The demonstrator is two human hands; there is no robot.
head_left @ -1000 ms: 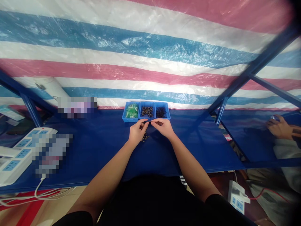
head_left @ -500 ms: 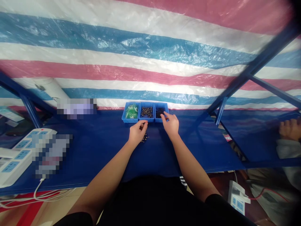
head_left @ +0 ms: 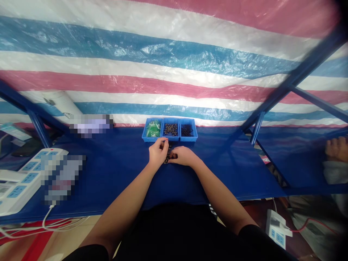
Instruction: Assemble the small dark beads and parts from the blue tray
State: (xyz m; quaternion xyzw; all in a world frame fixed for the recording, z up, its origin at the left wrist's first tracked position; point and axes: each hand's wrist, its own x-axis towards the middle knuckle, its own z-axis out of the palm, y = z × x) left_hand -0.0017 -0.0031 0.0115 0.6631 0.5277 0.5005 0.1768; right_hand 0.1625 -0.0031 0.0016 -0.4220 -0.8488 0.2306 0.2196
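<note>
My left hand is closed in a pinch just in front of the middle bin; whatever its fingertips hold is too small to name. Beside it, my right hand has its fingers curled together over a small pile of dark and brass-coloured parts on the blue table, and what it grips is hidden. Behind the hands three blue bins stand in a row. The left bin has green and clear plastic pieces, the middle bin small brass-and-black parts, the right bin thin dark pieces.
A white power strip and a blurred-out device with a cable lie on the blue table at left. Blue metal frame bars slope at both sides. Another person's hand rests at far right. A striped plastic sheet hangs behind.
My right hand has moved from the right bin toward me and left, down to the small pile beside my left hand. The left hand stays nearly in place, still pinched.
</note>
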